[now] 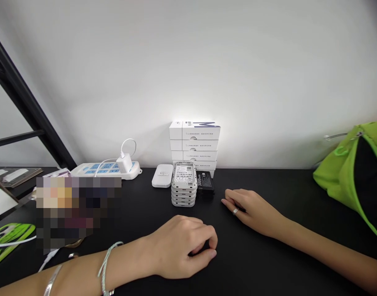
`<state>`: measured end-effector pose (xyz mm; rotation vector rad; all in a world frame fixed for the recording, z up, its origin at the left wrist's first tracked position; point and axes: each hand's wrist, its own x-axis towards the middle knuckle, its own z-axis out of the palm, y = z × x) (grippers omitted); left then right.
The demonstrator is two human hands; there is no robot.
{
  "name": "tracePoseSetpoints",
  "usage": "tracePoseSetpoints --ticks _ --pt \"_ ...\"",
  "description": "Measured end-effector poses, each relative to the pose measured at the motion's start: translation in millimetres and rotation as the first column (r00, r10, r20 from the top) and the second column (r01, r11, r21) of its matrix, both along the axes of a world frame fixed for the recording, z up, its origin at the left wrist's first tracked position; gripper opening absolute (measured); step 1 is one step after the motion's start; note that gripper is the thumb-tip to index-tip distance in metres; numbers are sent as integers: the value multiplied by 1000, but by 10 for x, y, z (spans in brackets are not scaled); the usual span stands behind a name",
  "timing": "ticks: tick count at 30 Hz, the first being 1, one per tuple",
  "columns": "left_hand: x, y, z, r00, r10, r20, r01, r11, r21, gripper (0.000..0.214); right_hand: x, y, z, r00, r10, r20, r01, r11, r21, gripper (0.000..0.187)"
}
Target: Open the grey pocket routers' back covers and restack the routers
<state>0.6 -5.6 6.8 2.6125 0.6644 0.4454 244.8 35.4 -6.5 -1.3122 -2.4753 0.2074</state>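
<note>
My left hand (185, 246) rests on the black table with its fingers loosely curled in; nothing shows between thumb and forefinger. To the right and a little farther back, my right hand (248, 209) also lies curled on the table, a ring on one finger, and I see nothing in it. Beyond my left hand stands a stack of white open device bodies (184, 191), the top one showing a printed label inside. Black batteries (206, 183) marked 3000mAh are piled against its right side. On its left lie stacked white back covers (162, 175).
Several white boxes (201, 144) are stacked behind the devices by the wall. A white power strip (136, 170) with a plugged-in charger (124, 163) lies at back left. Left are a blurred-out patch and a green phone case (9, 242); at right, a green bag (336, 172).
</note>
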Motion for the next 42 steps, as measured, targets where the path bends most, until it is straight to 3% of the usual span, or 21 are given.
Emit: tracePoseSetpoints --ticks 11,17,21,26,31,34,38,42 --pt "-4 14 -26 1000 -6 6 6 1000 -27 7 9 4 -49 992 -41 -121 41 999 -4 30" --pt "-7 8 -17 1000 -8 -15 7 1000 -18 6 -350 156 339 868 -119 -482 83 992 -96 31" --pt "-7 6 -21 1000 -4 -13 4 1000 -8 5 -684 399 553 888 -87 -452 26 990 -140 35" --pt "2 10 -16 1000 5 -16 -5 1000 -6 4 -809 497 547 882 -77 -464 4 988 -157 30" --pt "3 9 -20 1000 -1 3 2 1000 -22 7 -488 215 595 860 -87 -502 19 990 -138 26" --pt "-4 3 -34 999 29 21 -28 998 -53 22 -236 -69 574 861 -127 -493 60 987 -150 24" --pt "-14 1 -49 996 83 42 -77 989 -126 37 -60 -405 393 893 -166 -418 90 977 -195 26" --pt "-7 4 -42 992 121 33 -116 985 -130 44 -80 -529 192 925 -159 -345 80 969 -233 27"
